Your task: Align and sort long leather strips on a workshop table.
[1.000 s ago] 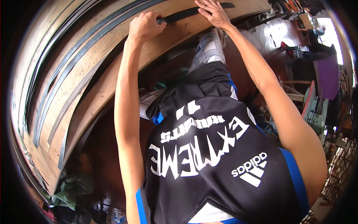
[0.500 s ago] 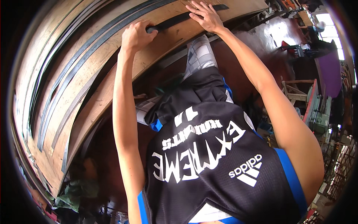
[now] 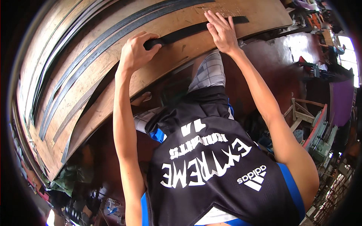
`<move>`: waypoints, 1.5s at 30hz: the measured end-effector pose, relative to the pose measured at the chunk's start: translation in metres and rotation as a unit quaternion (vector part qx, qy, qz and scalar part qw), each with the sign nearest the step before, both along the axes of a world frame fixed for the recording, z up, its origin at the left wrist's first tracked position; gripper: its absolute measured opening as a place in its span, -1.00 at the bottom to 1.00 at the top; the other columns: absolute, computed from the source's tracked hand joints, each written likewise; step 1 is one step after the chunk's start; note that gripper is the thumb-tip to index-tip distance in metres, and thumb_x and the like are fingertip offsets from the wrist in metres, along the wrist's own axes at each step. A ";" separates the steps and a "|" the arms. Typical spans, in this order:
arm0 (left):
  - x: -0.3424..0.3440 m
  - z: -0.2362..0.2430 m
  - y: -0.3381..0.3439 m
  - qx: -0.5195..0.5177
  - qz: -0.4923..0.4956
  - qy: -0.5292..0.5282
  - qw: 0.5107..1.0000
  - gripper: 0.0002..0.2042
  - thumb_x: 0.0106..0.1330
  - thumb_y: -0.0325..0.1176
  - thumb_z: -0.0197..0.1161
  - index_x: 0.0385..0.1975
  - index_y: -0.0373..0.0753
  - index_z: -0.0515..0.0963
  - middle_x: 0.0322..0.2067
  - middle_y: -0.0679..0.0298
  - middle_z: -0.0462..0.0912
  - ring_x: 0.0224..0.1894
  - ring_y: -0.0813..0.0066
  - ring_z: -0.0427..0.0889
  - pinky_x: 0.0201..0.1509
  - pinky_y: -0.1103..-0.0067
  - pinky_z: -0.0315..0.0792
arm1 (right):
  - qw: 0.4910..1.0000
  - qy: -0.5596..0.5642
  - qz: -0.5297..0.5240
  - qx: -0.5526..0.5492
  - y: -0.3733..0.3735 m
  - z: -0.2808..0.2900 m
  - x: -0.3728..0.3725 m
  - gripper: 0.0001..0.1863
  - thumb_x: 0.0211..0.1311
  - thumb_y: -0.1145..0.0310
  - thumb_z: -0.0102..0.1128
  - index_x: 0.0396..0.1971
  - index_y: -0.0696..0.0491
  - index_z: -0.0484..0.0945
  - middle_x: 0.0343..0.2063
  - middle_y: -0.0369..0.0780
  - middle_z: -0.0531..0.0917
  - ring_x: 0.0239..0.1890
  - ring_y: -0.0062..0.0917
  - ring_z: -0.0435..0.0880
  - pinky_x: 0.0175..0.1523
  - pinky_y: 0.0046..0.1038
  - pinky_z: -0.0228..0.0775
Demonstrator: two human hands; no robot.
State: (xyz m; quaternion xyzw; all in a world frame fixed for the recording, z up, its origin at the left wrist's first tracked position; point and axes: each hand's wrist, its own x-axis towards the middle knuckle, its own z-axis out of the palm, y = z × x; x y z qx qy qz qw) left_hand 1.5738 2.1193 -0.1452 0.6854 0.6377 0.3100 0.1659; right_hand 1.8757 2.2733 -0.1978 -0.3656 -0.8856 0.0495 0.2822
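On the wooden bench top (image 3: 264, 13) lies a short black strip (image 3: 188, 31), curving toward the right. My left hand (image 3: 135, 51) is closed at the strip's left end, thumb and fingers pinching it. My right hand (image 3: 225, 35) rests near the strip's right part, fingers spread and fairly flat over it. Longer dark strips (image 3: 124, 23) run beside it along the board, and thinner strips curve down the left side.
My legs in checked cloth (image 3: 207, 71) sit below the bench edge over a dark red floor (image 3: 264, 71). At the right are a wooden frame (image 3: 301, 105), green machinery (image 3: 320, 135), a purple panel (image 3: 339, 101) and windows. Green fabric (image 3: 66, 180) lies at lower left.
The bench, strip and both hands appear lower and a little to the right compared with half a second ago, as the view shifts. My left hand still grips; my right fingers stay spread.
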 end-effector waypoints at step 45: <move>0.007 0.042 0.013 -0.068 0.028 0.019 0.997 -0.54 0.00 -0.43 0.54 -0.01 -0.14 0.69 -0.22 0.25 0.70 -0.33 0.28 0.71 -0.25 0.48 0.59 | 0.948 -0.052 0.223 -0.221 0.042 0.081 -0.032 -0.55 0.00 0.32 0.52 -0.03 0.00 0.69 -0.15 -0.33 0.58 -0.05 -0.39 0.53 0.15 -0.31 0.35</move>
